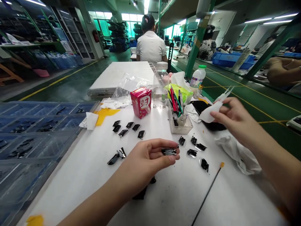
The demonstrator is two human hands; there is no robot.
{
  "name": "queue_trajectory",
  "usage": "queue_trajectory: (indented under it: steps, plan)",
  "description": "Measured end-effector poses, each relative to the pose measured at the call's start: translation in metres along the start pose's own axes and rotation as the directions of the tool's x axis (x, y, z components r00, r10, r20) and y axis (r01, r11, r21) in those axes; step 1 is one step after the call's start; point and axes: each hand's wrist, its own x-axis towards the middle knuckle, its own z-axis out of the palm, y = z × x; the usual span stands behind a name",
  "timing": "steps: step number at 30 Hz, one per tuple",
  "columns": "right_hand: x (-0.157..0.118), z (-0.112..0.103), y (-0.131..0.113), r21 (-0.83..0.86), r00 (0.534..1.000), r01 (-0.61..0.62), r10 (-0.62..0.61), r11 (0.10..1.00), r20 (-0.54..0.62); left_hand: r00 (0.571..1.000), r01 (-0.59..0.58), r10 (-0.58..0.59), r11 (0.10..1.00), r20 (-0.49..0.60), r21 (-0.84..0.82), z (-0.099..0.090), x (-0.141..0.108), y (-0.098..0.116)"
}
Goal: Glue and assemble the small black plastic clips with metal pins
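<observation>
My left hand (154, 157) is closed around a small glossy black part (168, 152), pinched between thumb and fingers above the white table (169, 204). Up at the right, my right hand (231, 113) grips a white piece with two thin pale prongs (211, 112); its exact kind is unclear. Loose black parts with clear edges (192, 153) lie just right of my left hand. More such black parts (123, 132) are spread to its left and beyond it. A dark piece (140, 193) shows partly beneath my left forearm.
At the left stands a compartment tray (42, 141) with black parts. Beyond my hands are a red box (141, 102), a clear bottle (161, 91), a pen holder (180, 128) and tissues (180, 91). A thin black rod (208, 191) and white cloth (240, 153) lie right. A seated person (151, 44) is ahead.
</observation>
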Motion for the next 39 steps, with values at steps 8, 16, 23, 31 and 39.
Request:
queue_trajectory:
  steps: [8, 16, 23, 31, 39]
  plan:
    - [-0.072, 0.029, -0.051, 0.102, 0.982, 0.112, -0.095, 0.988, -0.162, 0.992, -0.128, 0.129, 0.977, 0.008, 0.168, 0.018, -0.005, -0.009]
    - [-0.087, 0.031, -0.055, 0.292, 0.966, -0.036, -0.042, 0.956, 0.255, 0.996, -0.071, 0.064, 0.991, 0.065, 0.113, 0.024, -0.008, -0.014]
    - [-0.089, 0.041, -0.057, 0.276, 0.967, -0.135, 0.066, 0.951, 0.246, 0.995, 0.029, -0.027, 0.999, 0.093, -0.017, 0.025, -0.006, -0.012]
    - [-0.091, 0.045, -0.052, 0.226, 0.962, -0.096, 0.032, 0.969, 0.271, 0.995, 0.022, -0.021, 1.000, 0.097, -0.005, 0.026, -0.008, -0.008]
    - [-0.090, 0.045, -0.052, 0.225, 0.963, -0.094, 0.031, 0.970, 0.268, 0.993, 0.020, -0.020, 1.000, 0.113, -0.006, 0.027, -0.006, -0.010]
